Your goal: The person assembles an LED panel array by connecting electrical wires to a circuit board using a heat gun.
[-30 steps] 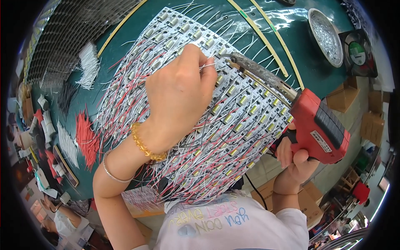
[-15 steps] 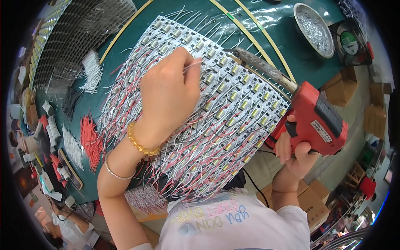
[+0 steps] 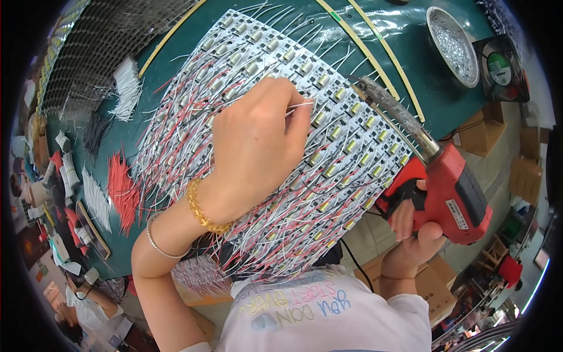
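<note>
Left hand (image 3: 255, 138), circuit boards (image 3: 343, 124) beneath

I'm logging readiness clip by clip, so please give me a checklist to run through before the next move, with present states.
1. White wire pinched in the left hand: ok, between thumb and finger.
2. Red soldering gun gripped by the right hand: ok.
3. Gun's barrel apart from the left hand: ok, a gap shows.
4. Barrel's end touching the circuit board: cannot tell, too small.
5. Board's surface uncovered: not ok, red and white wires cross much of it.
</note>
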The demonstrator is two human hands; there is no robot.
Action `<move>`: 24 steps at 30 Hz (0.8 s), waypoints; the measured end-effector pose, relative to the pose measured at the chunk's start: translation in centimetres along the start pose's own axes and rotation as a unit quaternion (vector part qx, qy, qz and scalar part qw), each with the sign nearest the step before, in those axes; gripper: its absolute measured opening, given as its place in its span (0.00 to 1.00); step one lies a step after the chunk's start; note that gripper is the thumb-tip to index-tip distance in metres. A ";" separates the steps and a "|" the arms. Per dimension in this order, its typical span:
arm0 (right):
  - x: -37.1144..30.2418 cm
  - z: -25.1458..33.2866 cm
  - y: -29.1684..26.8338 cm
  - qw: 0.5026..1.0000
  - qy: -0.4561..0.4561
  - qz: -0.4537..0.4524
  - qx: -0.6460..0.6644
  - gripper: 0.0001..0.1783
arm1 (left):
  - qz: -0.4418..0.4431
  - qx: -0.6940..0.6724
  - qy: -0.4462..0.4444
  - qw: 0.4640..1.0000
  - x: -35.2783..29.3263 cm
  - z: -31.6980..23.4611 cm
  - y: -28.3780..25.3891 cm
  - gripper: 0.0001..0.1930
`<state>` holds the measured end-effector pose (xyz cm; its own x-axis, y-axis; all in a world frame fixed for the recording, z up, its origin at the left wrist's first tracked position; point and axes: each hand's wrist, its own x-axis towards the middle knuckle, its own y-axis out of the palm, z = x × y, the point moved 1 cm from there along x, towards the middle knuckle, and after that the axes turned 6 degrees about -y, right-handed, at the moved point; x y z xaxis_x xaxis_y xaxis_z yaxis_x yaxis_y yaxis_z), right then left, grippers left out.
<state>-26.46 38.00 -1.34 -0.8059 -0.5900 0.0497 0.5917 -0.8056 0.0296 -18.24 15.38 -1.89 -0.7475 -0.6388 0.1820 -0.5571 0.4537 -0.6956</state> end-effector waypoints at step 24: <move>-1.7 -2.6 -2.6 0.998 0.067 0.015 0.008 0.43 | -0.010 -0.013 -0.020 1.000 0.2 0.3 0.5 0.07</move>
<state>-26.72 40.97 -4.07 -0.7827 -0.6168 -0.0836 0.6154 -0.7869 0.0452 -18.54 15.26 -2.39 -0.7211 -0.6724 0.1669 -0.5815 0.4564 -0.6735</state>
